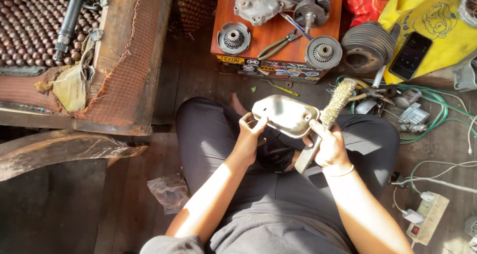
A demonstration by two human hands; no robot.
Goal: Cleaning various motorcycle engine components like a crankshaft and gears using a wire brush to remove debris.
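Here the metal cover sits between both hands, wire brush touching.

A dull silver metal cover, rounded and shallow like a small pan, sits tilted at the centre of the frame above the lap. A wire brush with a grimy bristle head slants against its right edge.
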